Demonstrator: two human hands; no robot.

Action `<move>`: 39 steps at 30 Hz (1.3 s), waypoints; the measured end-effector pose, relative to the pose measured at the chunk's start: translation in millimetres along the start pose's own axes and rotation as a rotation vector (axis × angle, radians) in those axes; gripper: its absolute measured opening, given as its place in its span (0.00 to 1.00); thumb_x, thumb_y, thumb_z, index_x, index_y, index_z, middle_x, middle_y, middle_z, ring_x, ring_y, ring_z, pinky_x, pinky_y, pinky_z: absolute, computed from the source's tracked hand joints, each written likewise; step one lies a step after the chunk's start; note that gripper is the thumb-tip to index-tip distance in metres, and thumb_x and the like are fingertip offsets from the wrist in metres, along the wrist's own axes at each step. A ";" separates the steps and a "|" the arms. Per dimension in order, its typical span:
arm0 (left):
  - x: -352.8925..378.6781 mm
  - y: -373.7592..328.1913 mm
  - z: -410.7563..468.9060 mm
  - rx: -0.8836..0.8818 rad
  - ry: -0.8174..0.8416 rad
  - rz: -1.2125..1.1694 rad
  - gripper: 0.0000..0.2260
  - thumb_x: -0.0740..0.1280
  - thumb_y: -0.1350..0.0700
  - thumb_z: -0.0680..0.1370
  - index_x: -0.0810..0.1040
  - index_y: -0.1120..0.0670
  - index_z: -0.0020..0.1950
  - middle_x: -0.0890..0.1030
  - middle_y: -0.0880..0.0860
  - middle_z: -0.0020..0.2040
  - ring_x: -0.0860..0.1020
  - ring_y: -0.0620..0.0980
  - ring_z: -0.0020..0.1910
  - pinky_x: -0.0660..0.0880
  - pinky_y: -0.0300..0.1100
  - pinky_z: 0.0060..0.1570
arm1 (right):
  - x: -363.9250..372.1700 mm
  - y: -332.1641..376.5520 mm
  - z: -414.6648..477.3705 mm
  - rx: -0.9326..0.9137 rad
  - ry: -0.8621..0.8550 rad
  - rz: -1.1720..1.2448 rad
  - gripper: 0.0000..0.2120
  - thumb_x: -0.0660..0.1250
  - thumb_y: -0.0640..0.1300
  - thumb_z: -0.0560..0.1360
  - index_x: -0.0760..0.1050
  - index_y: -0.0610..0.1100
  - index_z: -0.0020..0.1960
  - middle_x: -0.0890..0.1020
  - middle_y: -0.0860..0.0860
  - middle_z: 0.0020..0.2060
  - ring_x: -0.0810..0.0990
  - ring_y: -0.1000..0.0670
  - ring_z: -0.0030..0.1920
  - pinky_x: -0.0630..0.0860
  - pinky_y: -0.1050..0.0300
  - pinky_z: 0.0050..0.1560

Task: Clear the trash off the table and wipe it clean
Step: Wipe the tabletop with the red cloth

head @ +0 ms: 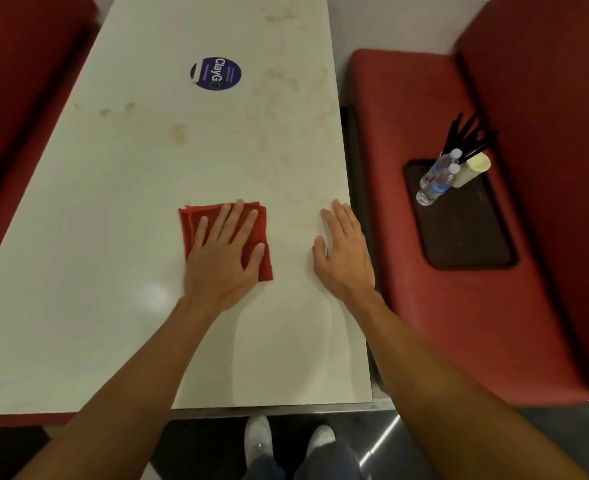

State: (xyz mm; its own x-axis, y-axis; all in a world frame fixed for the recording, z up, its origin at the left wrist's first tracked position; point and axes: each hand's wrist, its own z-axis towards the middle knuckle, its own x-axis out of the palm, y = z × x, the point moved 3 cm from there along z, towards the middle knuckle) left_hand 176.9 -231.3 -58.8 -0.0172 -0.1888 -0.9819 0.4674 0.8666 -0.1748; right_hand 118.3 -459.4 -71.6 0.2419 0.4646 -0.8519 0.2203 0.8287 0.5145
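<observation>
A folded red cloth (261, 233) lies on the white table (113, 237) a little right of its middle. My left hand (223, 254) presses flat on the cloth with straight, spread fingers. To its right, my right hand (343, 252) rests flat on the bare tabletop near the right edge, fingers straight. Brownish stains (180, 133) mark the far half of the table. On the red bench to the right sits a dark tray (473, 237) holding plastic water bottles (436, 181) and a cream cup (474, 169) with black utensils.
A round blue sticker (215, 73) is stuck on the far part of the table. Red benches (424, 289) flank the table on both sides. My white shoes (258, 441) show on the dark floor below the near table edge.
</observation>
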 end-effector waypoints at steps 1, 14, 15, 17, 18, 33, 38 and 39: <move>-1.5 14.6 0.8 -0.035 -0.007 0.015 0.29 0.52 0.39 0.85 0.55 0.46 0.85 0.53 0.48 0.86 0.50 0.48 0.85 0.50 0.58 0.82 | 0.7 0.4 -0.7 -0.001 0.000 0.000 0.28 0.58 0.51 0.82 0.64 0.48 0.81 0.58 0.52 0.84 0.50 0.53 0.84 0.55 0.47 0.83; 1.7 7.5 24.6 -0.032 -0.020 0.001 0.28 0.52 0.40 0.85 0.56 0.45 0.85 0.54 0.48 0.86 0.52 0.48 0.85 0.50 0.57 0.82 | 0.3 0.0 -0.4 0.000 -0.017 0.037 0.27 0.59 0.50 0.82 0.65 0.47 0.80 0.59 0.53 0.83 0.50 0.55 0.84 0.57 0.46 0.82; 1.1 19.7 30.3 -0.075 -0.018 0.011 0.28 0.52 0.40 0.85 0.56 0.46 0.85 0.54 0.48 0.86 0.51 0.49 0.85 0.50 0.58 0.82 | 0.0 0.4 -1.1 0.002 -0.015 0.037 0.27 0.59 0.50 0.82 0.65 0.47 0.80 0.59 0.54 0.83 0.50 0.55 0.84 0.57 0.46 0.82; 2.2 31.3 55.5 -0.165 -0.018 0.026 0.29 0.50 0.40 0.85 0.55 0.46 0.85 0.53 0.49 0.86 0.50 0.50 0.85 0.48 0.59 0.82 | 0.5 0.5 -0.7 0.002 -0.014 0.034 0.27 0.60 0.49 0.82 0.65 0.47 0.80 0.59 0.53 0.83 0.50 0.54 0.84 0.57 0.46 0.82; 4.2 26.9 71.4 -0.200 -0.020 0.017 0.30 0.49 0.40 0.84 0.55 0.47 0.86 0.52 0.50 0.86 0.49 0.51 0.85 0.47 0.60 0.82 | 0.4 0.2 0.3 -0.003 -0.009 0.027 0.28 0.60 0.49 0.81 0.65 0.47 0.80 0.59 0.53 0.83 0.50 0.54 0.84 0.57 0.46 0.82; 4.5 -17.4 147.1 -0.137 0.060 0.014 0.31 0.45 0.40 0.84 0.52 0.49 0.86 0.50 0.51 0.86 0.47 0.52 0.85 0.44 0.60 0.82 | -1.5 0.2 2.1 0.003 0.002 0.070 0.28 0.59 0.51 0.81 0.66 0.46 0.80 0.60 0.51 0.83 0.51 0.52 0.84 0.58 0.45 0.82; 1.9 12.9 94.3 0.062 0.031 0.033 0.29 0.49 0.40 0.86 0.54 0.46 0.86 0.53 0.49 0.86 0.50 0.50 0.85 0.48 0.58 0.82 | -1.7 -0.7 2.9 0.006 0.000 0.101 0.27 0.63 0.48 0.82 0.66 0.46 0.79 0.60 0.52 0.83 0.51 0.52 0.84 0.58 0.44 0.82; -0.9 25.2 99.3 0.022 0.033 0.042 0.29 0.49 0.39 0.85 0.55 0.46 0.86 0.53 0.49 0.86 0.50 0.49 0.85 0.48 0.57 0.82 | -2.4 -0.2 2.9 0.009 -0.003 0.099 0.26 0.63 0.48 0.81 0.67 0.46 0.79 0.60 0.52 0.83 0.51 0.52 0.84 0.58 0.45 0.82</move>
State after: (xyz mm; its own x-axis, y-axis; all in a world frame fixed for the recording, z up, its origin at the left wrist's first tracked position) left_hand 276.5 -255.1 -55.0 -0.0263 -0.1362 -0.9903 0.4880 0.8629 -0.1316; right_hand 120.5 -461.6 -69.4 0.2655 0.5436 -0.7963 0.2039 0.7756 0.5974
